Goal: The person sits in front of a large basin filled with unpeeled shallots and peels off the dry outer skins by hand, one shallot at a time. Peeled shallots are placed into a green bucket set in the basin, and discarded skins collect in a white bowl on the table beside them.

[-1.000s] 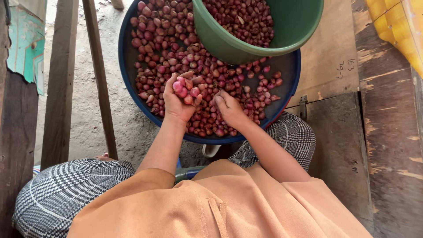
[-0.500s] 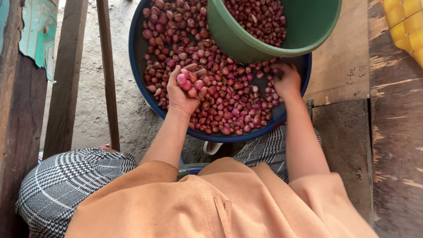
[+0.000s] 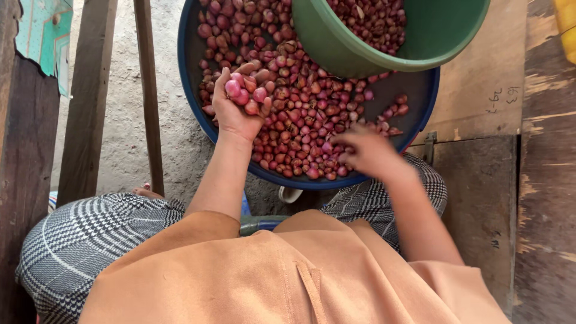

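A wide blue basin [image 3: 187, 66] in front of my knees is full of small red shallots [image 3: 300, 108]. My left hand [image 3: 235, 108] is raised over its left side, cupped around a handful of pink shallots [image 3: 245, 93]. My right hand [image 3: 366, 153] reaches into the near right part of the pile; it is blurred, with fingers bent among the shallots, and whether it grips any is unclear. A green bucket [image 3: 336, 48] with more shallots rests tilted on the basin's far right edge.
Wooden posts [image 3: 147, 90] stand at the left on sandy ground. Worn wooden boards [image 3: 486, 180] lie at the right, with a yellow thing [image 3: 565, 24] at the top right corner. My knees in checked cloth [image 3: 90, 240] flank the basin.
My right hand has come back from the basin's far right edge to its near side. My left hand keeps its handful and has barely moved.
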Motion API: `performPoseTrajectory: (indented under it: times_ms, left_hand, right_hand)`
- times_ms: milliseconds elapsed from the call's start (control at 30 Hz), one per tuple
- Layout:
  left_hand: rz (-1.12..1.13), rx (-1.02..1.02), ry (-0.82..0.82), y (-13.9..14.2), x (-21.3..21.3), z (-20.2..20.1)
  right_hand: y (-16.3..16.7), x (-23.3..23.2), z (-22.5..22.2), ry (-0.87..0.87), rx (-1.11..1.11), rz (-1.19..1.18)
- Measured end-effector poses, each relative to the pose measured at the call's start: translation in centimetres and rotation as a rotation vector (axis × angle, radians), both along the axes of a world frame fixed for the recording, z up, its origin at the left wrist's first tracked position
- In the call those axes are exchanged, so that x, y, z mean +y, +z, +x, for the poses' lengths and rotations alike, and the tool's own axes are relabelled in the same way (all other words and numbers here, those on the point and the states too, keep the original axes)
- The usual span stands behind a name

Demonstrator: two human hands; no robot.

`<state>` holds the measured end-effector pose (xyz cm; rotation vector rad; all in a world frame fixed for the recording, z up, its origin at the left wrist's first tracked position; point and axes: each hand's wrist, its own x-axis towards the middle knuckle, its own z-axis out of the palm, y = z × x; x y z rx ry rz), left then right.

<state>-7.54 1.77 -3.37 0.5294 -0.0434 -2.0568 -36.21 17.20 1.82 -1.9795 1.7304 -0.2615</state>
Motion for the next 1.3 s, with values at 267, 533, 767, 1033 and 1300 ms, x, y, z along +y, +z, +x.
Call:
performPoseTrajectory:
  times_ms: [267,533,767,1033,1300]
  left_hand:
    - [-0.059,0.044,0.018,0.2,0.0,0.7]
    - [-0.051,0.059,0.028,0.0,-0.1,0.6]
    - [-0.041,0.094,0.036,0.2,-0.2,0.8]
    - [-0.068,0.118,0.007,1.7,0.0,0.3]
    - [-0.07,0.111,0.091,2.1,-0.8,1.1]
  right_hand:
    - [-0.1,-0.9,1.7,-0.101,0.018,-0.331]
    - [-2.2,2.4,6.9,0.107,-0.067,0.006]
    - [-2.2,-0.6,-1.4,-0.693,-1.252,0.463]
    - [-5.6,-6.4,-0.7,-0.32,0.052,-0.165]
    - [-1.2,-6.9,5.4,-0.177,0.067,0.027]
